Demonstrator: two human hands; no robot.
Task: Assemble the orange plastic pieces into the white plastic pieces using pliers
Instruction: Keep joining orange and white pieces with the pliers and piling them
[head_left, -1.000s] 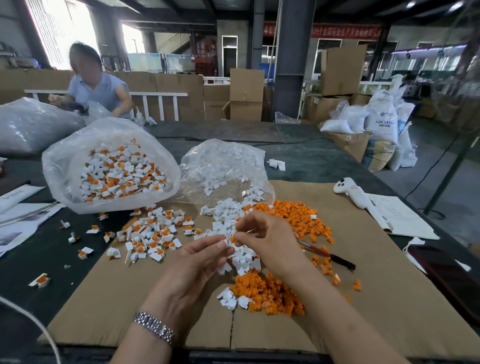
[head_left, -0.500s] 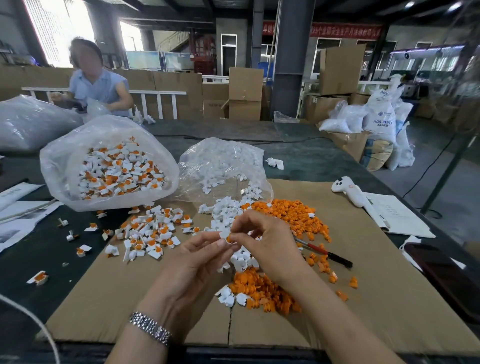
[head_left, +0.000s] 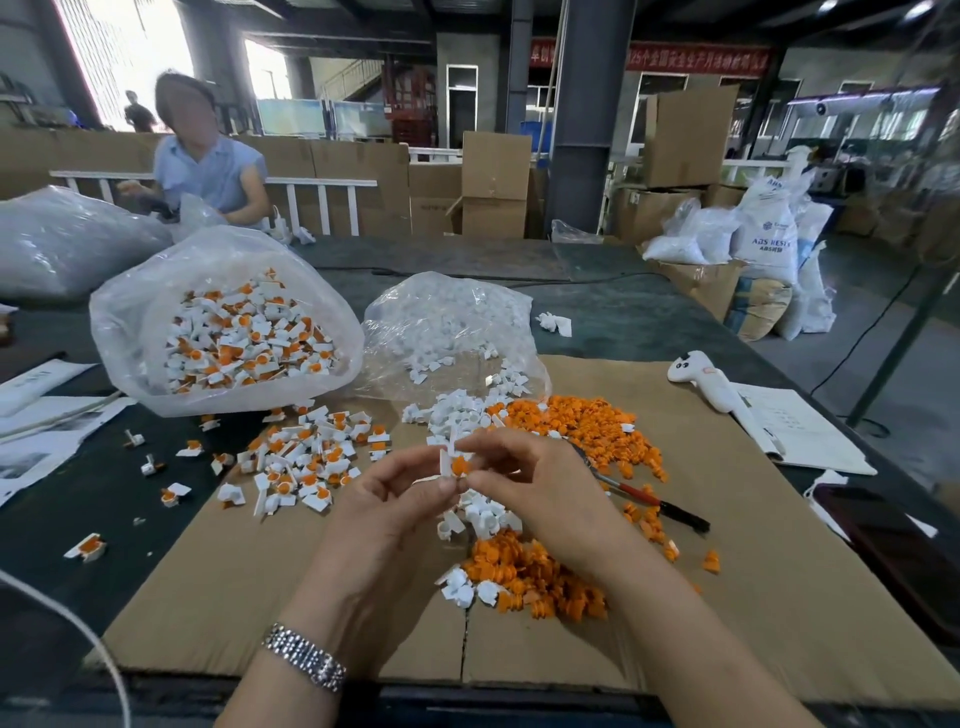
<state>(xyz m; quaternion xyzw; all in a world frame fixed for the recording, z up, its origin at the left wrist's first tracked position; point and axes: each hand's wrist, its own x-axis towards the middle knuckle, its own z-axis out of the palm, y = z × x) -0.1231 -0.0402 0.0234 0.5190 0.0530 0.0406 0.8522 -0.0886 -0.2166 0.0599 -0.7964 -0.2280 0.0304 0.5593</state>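
Pliers (head_left: 644, 496) lie on the cardboard (head_left: 779, 597) just right of the right hand (head_left: 535, 499), among loose orange pieces (head_left: 576, 426). A second orange heap (head_left: 535, 571) sits below the hands, white pieces (head_left: 457, 415) spill from a clear bag (head_left: 447, 322), and finished parts (head_left: 311, 462) lie left, under a fuller bag (head_left: 223, 322).

Both hands pinch one white piece (head_left: 445, 460) with an orange insert (head_left: 459, 466), held above the cardboard (left hand (head_left: 395, 514) thumb below it). Since half a second ago the pair has lifted slightly and the white piece shows more upright.

The right fingers cover how far the insert is seated. The pliers' jaws are hidden behind the right hand.
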